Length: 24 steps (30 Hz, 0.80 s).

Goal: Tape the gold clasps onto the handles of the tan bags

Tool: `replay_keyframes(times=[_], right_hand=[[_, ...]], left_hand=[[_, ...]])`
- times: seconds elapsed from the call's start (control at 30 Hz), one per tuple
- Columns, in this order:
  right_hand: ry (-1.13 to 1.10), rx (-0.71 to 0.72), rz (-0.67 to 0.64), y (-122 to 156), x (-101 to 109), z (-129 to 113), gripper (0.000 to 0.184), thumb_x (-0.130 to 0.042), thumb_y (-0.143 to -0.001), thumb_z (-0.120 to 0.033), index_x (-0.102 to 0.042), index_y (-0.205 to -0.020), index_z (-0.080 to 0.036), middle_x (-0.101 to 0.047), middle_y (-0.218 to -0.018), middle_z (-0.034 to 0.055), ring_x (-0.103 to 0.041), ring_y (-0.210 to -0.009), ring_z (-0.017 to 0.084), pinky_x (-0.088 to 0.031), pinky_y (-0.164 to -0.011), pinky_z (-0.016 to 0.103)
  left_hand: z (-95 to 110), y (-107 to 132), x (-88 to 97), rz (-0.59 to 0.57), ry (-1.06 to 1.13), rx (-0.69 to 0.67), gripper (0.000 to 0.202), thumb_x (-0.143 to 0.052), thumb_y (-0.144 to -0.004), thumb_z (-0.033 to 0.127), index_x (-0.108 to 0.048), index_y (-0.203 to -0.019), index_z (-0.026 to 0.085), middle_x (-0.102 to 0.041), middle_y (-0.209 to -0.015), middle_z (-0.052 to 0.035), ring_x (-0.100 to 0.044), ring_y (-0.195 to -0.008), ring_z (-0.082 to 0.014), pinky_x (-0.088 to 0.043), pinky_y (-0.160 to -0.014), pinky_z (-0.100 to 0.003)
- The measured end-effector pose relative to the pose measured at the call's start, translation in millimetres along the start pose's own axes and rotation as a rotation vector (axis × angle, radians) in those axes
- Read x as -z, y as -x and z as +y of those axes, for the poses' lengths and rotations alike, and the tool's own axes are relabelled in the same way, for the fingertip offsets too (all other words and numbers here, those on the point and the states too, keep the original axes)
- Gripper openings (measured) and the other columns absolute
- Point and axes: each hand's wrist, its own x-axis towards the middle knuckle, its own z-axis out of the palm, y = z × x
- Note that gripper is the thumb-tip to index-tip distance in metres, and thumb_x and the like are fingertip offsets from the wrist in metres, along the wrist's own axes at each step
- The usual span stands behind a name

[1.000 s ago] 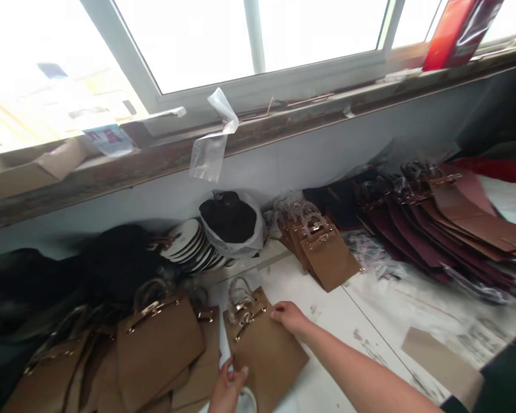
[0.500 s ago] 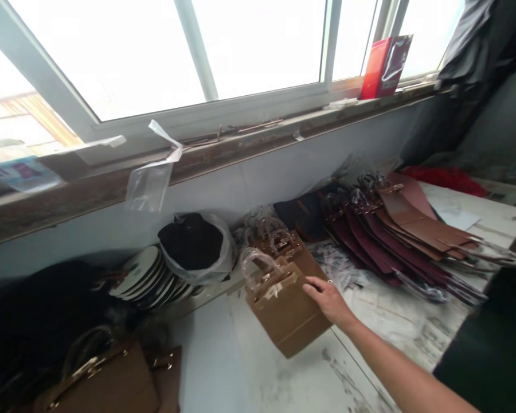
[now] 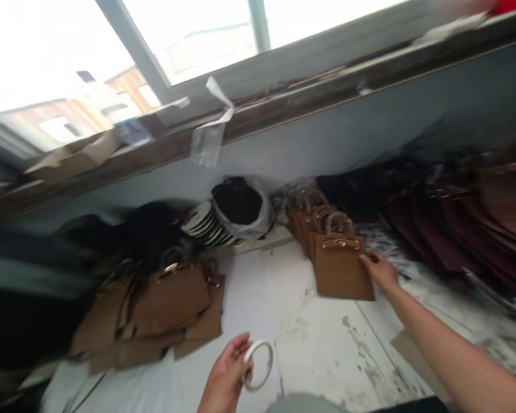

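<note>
Scuffed white tabletop (image 3: 298, 321): left hand (image 3: 229, 370) clasps a tape roll (image 3: 254, 346), right hand (image 3: 380, 271) pinches a brown handbag (image 3: 343, 276); an uneven release could skew the row behind (image 3: 304, 229).

Bare tabletop (image 3: 292, 304) leaves passage between the bag pile (image 3: 180, 295) and the bag row (image 3: 344, 275), with stacked discs (image 3: 205, 222) blocking the back.

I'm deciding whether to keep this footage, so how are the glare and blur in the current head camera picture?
Head view: the window is largely washed out white; head view: the burgundy pieces at right look smeared and dim; head view: the left hand and tape roll are clearer, though slightly soft.
</note>
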Motion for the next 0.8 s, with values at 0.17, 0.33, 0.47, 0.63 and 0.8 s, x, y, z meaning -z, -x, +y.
replay_keyframes(times=[0.17,0.33,0.47,0.63,0.8], right_hand=[[0.053,0.214,0.104,66.1,6.4,-22.7,0.066,-0.055,-0.086,-0.056,-0.058,-0.138,-0.016,-0.064,-0.134,0.0250,-0.053,-0.129,0.038,-0.039,-0.108,0.052],[-0.136,0.291,-0.780,227.6,-20.9,-97.5,0.044,-0.068,-0.079,-0.059,-0.076,-0.107,-0.026,-0.078,-0.108,0.0076,-0.071,-0.096,0.028,-0.054,-0.090,0.042],[-0.230,0.396,-0.995,319.9,-57.7,-149.6,0.030,-0.068,-0.083,-0.049,-0.078,-0.102,-0.028,-0.079,-0.105,0.0032,-0.071,-0.095,0.024,-0.055,-0.088,0.035],[-0.252,0.380,-0.979,374.9,-99.6,-176.9,0.028,-0.070,-0.083,-0.046,-0.078,-0.102,-0.028,-0.079,-0.103,0.0019,-0.071,-0.094,0.022,-0.055,-0.089,0.034],[-0.181,0.353,-0.906,432.2,-140.2,-197.2,0.026,-0.071,-0.082,-0.049,-0.079,-0.094,-0.027,-0.080,-0.098,0.0026,-0.071,-0.091,0.023,-0.055,-0.088,0.034]], left_hand=[[6.9,16.9,-1.7,-0.021,-0.004,-0.142,0.055,-0.077,-0.070,0.022,-0.061,-0.122,0.016,-0.065,-0.109,-0.0087,-0.062,-0.094,-0.0169,-0.052,-0.077,-0.028],[-5.8,16.5,11.5,-0.019,-0.080,-0.320,0.056,-0.071,-0.076,0.019,-0.056,-0.130,0.017,-0.065,-0.111,-0.0080,-0.062,-0.092,-0.0146,-0.052,-0.088,-0.033],[-9.8,18.6,38.8,-0.009,-0.236,-0.466,0.053,-0.063,-0.086,0.018,-0.052,-0.137,0.021,-0.068,-0.116,-0.0080,-0.065,-0.098,-0.0165,-0.053,-0.097,-0.038],[-6.6,19.8,100.1,0.035,-0.438,-0.646,0.057,-0.057,-0.086,0.008,-0.052,-0.140,0.027,-0.072,-0.115,-0.0035,-0.068,-0.104,-0.0168,-0.054,-0.100,-0.037],[-10.1,9.4,172.5,0.030,-0.521,-0.805,0.062,-0.053,-0.088,0.003,-0.047,-0.144,0.030,-0.071,-0.117,-0.0033,-0.068,-0.106,-0.0159,-0.057,-0.098,-0.034]])
